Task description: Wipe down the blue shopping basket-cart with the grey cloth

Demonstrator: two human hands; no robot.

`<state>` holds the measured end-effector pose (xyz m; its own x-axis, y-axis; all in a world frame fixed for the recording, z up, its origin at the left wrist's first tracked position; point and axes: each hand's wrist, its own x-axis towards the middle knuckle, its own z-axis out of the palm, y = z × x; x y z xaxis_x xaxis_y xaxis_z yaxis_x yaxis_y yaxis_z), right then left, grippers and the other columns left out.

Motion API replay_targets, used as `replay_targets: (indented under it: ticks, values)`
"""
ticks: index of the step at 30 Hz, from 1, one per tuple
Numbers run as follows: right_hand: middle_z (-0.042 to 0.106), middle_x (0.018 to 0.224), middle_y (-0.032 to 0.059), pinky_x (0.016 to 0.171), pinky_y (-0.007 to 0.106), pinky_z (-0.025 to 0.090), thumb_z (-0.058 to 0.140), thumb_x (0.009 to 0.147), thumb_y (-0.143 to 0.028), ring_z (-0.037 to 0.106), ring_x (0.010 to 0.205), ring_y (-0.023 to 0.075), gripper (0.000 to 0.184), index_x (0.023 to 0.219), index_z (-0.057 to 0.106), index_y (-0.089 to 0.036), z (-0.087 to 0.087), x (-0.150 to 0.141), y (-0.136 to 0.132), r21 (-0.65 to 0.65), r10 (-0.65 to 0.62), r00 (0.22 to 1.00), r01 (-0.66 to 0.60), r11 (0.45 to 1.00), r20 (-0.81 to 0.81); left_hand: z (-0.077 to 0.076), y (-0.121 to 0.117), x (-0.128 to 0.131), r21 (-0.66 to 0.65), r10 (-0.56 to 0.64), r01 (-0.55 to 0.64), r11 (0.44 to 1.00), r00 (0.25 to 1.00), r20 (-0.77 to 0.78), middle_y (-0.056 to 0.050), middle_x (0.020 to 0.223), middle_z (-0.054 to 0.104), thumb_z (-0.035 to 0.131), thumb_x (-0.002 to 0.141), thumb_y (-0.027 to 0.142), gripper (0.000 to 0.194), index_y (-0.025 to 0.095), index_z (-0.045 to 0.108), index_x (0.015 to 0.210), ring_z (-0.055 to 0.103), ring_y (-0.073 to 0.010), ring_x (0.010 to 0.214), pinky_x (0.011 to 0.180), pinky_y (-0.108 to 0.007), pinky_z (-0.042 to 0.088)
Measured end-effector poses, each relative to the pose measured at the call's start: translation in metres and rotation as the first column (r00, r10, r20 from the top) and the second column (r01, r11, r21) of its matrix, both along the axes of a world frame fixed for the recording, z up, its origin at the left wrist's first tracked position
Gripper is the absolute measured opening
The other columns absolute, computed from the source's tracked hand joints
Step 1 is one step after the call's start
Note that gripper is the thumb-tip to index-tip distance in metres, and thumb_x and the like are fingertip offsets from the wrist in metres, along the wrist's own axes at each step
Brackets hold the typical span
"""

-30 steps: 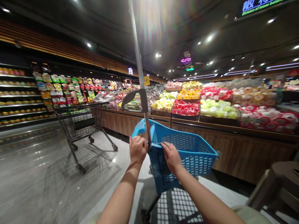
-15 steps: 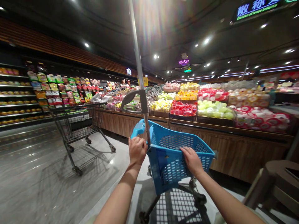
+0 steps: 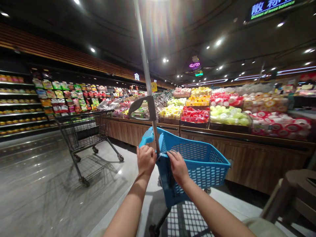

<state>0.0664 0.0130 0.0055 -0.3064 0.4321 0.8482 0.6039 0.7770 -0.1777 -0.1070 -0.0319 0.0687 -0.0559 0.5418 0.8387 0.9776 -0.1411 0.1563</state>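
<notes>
1. While the blue handle (image 3: 147,136) is gripped by the left hand (image 3: 146,158), its fingers are curled down tight over the near end.
2. Near rim of the basket (image 3: 204,174) is touched by the right hand (image 3: 179,168): fingers laid over the edge, palm side hidden. Whether it is closed underneath cannot be told.
3. Hands are held apart, close together, with the foot of the pole (image 3: 144,49) between them.
4. Basket: blue, perforated, upright, placed directly ahead of the person, long side extended to the right. Carried on a dark wheeled frame; one wheel (image 3: 153,229) is shown at the bottom.
5. Pole: metal, top tilted left, cut off by the upper edge. A grey loop grip (image 3: 152,108) is fitted above the handle.
6. Wood-fronted table (image 3: 138,131) is set beyond the basket, loaded with yellow packs (image 3: 170,112), red packs (image 3: 195,114) and green packs (image 3: 229,115).
7. Black cart (image 3: 86,131) is parked left, well apart from the basket, on grey floor (image 3: 29,191).
8. Far left, shelves (image 3: 19,104) are stocked in rows.
9. Lower right, a brown seat-like object (image 3: 298,184) is partly cut off; type cannot be told.
10. Lit sign (image 3: 273,8) is hung overhead, upper right.
</notes>
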Motion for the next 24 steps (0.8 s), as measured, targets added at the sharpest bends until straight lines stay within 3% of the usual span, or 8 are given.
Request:
replay_targets:
  ticks: [7, 17, 24]
  values:
    - [0.057, 0.135, 0.0097, 0.109, 0.050, 0.040, 0.037, 0.094, -0.011, 0.050, 0.126, 0.0228, 0.050, 0.141, 0.047, -0.023, -0.018, 0.041, 0.008, 0.045, -0.045, 0.993, 0.040, 0.998, 0.113, 0.002, 0.002, -0.016, -0.027, -0.043, 0.043, 0.999, 0.999, -0.026, -0.003, 0.084, 0.062, 0.047, 0.091, 0.030, 0.023, 0.025, 0.059, 0.072, 0.054, -0.0247, 0.100, 0.112, -0.052, 0.023]
    - [0.059, 0.131, 0.0095, 0.108, 0.050, 0.040, 0.038, 0.096, -0.018, 0.052, 0.124, 0.0242, 0.043, 0.137, 0.052, -0.022, -0.060, 0.163, 0.037, 0.071, -0.220, 0.946, 0.209, 0.975, 0.240, 0.007, 0.002, -0.024, -0.039, -0.030, 0.026, 0.999, 0.994, -0.105, -0.004, 0.083, 0.063, 0.044, 0.093, 0.030, 0.025, 0.025, 0.060, 0.074, 0.055, -0.0249, 0.098, 0.108, -0.050, 0.030]
    - [0.062, 0.126, 0.0089, 0.106, 0.049, 0.043, 0.040, 0.094, -0.022, 0.055, 0.119, 0.0246, 0.042, 0.133, 0.056, -0.023, -0.073, 0.225, 0.047, 0.066, -0.336, 0.916, 0.329, 0.942, 0.218, 0.008, 0.005, -0.028, -0.064, -0.053, 0.047, 0.997, 0.993, -0.108, -0.005, 0.084, 0.064, 0.044, 0.092, 0.031, 0.025, 0.026, 0.061, 0.075, 0.056, -0.0260, 0.097, 0.106, -0.050, 0.032]
